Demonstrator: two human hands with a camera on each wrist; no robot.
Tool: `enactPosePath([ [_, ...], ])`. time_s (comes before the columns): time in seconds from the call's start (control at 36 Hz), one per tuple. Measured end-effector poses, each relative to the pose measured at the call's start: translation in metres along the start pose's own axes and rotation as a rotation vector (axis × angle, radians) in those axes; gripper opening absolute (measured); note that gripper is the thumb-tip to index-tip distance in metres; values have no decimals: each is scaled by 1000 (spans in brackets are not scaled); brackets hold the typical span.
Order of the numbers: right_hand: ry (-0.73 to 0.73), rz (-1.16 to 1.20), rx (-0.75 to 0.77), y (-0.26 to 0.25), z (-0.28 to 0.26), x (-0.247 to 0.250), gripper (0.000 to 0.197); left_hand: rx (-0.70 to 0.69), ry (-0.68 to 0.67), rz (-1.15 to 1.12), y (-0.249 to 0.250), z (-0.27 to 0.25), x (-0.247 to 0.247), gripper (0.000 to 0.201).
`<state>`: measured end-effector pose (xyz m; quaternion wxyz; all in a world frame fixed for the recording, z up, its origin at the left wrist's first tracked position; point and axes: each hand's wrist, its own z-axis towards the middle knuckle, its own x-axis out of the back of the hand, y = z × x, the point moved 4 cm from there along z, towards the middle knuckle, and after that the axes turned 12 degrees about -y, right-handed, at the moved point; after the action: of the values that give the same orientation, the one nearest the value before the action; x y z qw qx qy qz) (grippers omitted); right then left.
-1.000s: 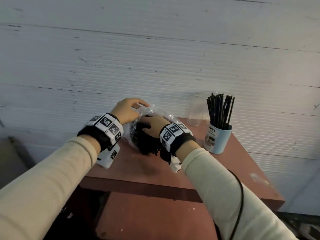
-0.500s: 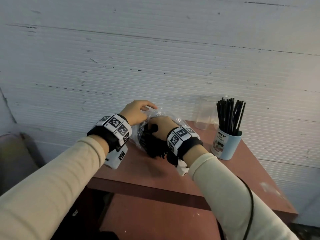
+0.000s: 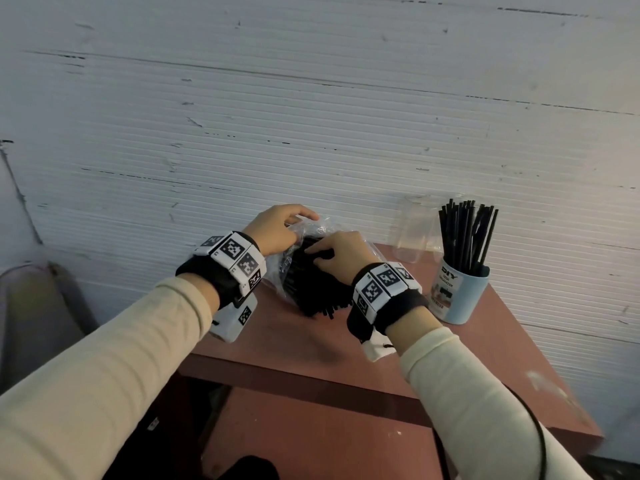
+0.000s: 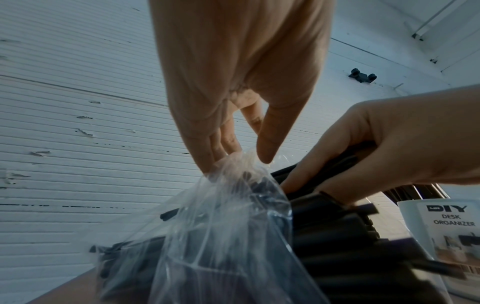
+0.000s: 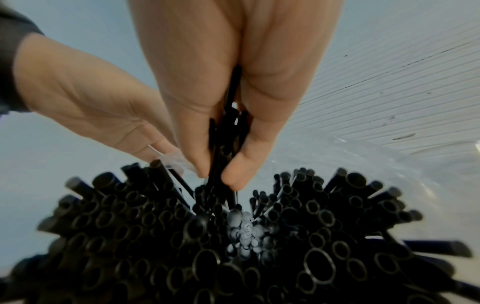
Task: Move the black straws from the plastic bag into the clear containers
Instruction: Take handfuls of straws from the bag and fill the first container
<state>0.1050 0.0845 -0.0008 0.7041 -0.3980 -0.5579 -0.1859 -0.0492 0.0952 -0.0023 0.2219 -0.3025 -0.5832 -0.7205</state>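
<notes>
Right hand (image 3: pixel 337 256) risen on bundle, wrist view shows fingers (image 5: pixel 235 174) pinching black straws (image 5: pixel 226 131), left hand (image 4: pixel 233 82) pinching plastic bag (image 4: pixel 207 226)

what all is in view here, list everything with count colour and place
plastic bag: one, clear, on the table against the wall, mouth toward the person
black straws in the bag: too many to count, black, open ends sticking out of the bag's mouth
desk organizer cup: one, light blue with a label, right side of the table
straws in the cup: a bunch, black, standing upright
clear container: one, transparent, by the wall just left of the cup; looks empty
table: one, reddish brown, against the wall
wall: white, ribbed
left hand: pinches the bag's top edge
right hand: pinches a few straws at the bag's mouth
</notes>
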Motion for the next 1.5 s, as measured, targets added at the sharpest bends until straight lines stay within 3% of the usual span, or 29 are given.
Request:
enactPosePath([
  [0.25, 32, 104, -23, 20, -17, 6, 30, -43, -22, 18, 5, -8, -6, 51],
  [0.42, 47, 128, 35, 35, -38, 15, 28, -185, 212, 228, 22, -20, -13, 48],
  [0.53, 57, 132, 32, 44, -49, 21, 28, -327, 56, 343, 42, -21, -32, 51],
  [0.67, 42, 109, 48, 48, -59, 21, 29, -341, -194, 520, 55, -3, -62, 65],
  [0.81, 42, 131, 51, 54, -66, 18, 31, -316, -248, 561, 58, 12, -80, 64],
  [0.89, 6, 158, 46, 59, -68, 14, 34, -304, -263, 551, 55, 17, -86, 54],
  [0.97, 25, 200, 96, 62, -73, 16, 43, -340, -217, 483, 53, 18, -88, 21],
  [1.03, 68, 267, 93, 66, -79, 22, 56, -271, -199, 475, 49, 19, -85, 4],
  [1.11, 124, 417, 13, 73, -88, 30, 74, -257, -139, 487, 48, 17, -79, 15],
  [1.19, 195, 427, -106, 80, -94, 33, 67, -272, -70, 594, 49, 12, -75, 13],
  [1.25, 141, 324, -167, 81, -94, 30, 54, -266, -97, 491, 45, 14, -75, 10],
  [1.36, -229, 98, -186, 72, -83, 5, 46, -263, -127, 375, 39, 19, -76, 24],
  [1.42, -378, 91, -190, 67, -76, -12, 44, -317, -120, 359, 41, 18, -76, 26],
  [1.5, -473, 134, -181, 61, -65, -28, 35, -348, -129, 353, 41, 16, -75, 23],
])
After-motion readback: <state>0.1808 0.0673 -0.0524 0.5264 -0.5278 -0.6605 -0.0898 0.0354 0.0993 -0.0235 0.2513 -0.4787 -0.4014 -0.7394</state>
